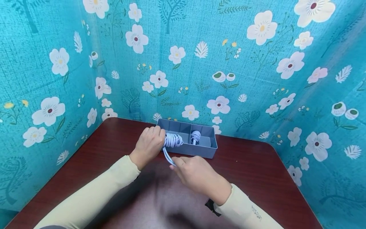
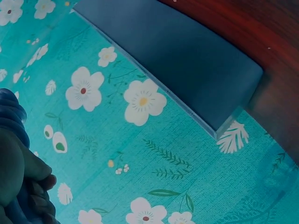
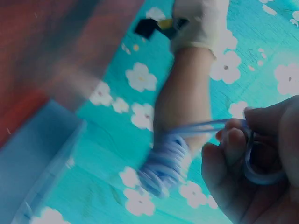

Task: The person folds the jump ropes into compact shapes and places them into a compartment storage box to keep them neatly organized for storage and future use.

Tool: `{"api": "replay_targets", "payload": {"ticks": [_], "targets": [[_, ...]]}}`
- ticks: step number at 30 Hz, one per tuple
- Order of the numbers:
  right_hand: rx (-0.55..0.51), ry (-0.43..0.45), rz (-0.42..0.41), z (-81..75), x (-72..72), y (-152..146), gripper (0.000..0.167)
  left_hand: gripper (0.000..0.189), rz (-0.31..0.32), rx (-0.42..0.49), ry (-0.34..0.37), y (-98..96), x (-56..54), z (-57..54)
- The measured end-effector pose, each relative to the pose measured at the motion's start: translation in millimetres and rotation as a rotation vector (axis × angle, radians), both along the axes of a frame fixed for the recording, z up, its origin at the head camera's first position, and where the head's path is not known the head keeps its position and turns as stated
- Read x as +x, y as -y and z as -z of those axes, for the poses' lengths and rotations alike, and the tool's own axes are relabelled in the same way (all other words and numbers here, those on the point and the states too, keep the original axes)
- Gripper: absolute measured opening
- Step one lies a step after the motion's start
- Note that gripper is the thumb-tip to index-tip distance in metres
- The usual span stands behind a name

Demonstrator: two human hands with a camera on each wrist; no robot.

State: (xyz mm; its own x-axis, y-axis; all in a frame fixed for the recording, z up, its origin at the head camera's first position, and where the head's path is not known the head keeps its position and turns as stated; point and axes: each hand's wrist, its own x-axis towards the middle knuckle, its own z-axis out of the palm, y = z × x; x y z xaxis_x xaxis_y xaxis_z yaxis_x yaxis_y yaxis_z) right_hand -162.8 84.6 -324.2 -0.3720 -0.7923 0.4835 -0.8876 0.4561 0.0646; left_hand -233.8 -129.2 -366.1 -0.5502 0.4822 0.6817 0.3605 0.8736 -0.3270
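Note:
A pale lavender-blue cord (image 1: 173, 140) is wound into a tight coil, held up in front of the grey box. My left hand (image 1: 150, 141) grips one end of the coil, its fingers curled round it. From that end two strands run down to my right hand (image 1: 197, 175), which pinches them between thumb and fingers. In the right wrist view the coil (image 3: 162, 169) is blurred, and a loop of cord (image 3: 264, 178) bends round inside my right hand. The left wrist view shows only part of my left hand (image 2: 11, 168) and some dark turns of cord.
Behind the coil the grey divided box (image 1: 204, 153) stands at the back of the dark red-brown table (image 1: 246, 178). A second small wound cord (image 1: 195, 136) lies in its right compartment. A flowered turquoise cloth (image 1: 183, 79) hangs close behind and at both sides.

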Motion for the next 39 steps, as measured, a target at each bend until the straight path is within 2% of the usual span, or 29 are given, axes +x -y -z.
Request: {"api": "replay_targets", "payload": {"ticks": [4, 9, 14, 17, 21, 27, 33, 39], "targets": [[-0.039, -0.123, -0.016, -16.6, -4.5, -4.4, 0.015, 0.022, 0.029, -0.019, 0.007, -0.9, 0.5, 5.1], [-0.098, -0.109, -0.04, -37.7, -12.1, -9.3, 0.016, 0.01, 0.089, -0.036, -0.021, -7.0, 4.8, 12.3], [-0.193, 0.043, -0.054, -46.6, -26.2, -13.1, 0.014, 0.013, 0.155, -0.049, -0.053, -14.5, 10.4, 18.1], [-0.245, 0.155, -0.032, -47.8, -35.3, -16.5, 0.012, 0.011, 0.189, -0.069, -0.054, -17.5, 14.2, 19.7], [-0.309, 0.331, 0.034, -47.6, -45.6, -22.2, 0.009, 0.003, 0.229, -0.096, -0.033, -18.6, 20.1, 18.8], [-0.411, 0.588, 0.141, -42.3, -58.0, -29.5, 0.007, 0.011, 0.276, -0.143, -0.055, -19.8, 24.9, 14.3], [-0.504, 0.71, 0.197, -35.2, -71.4, -36.1, 0.01, 0.016, 0.326, -0.145, -0.092, -19.3, 29.6, 8.0], [-0.579, 0.827, 0.227, -22.8, -85.5, -41.3, 0.017, 0.018, 0.376, -0.058, -0.077, -18.7, 36.0, 2.4]]}}
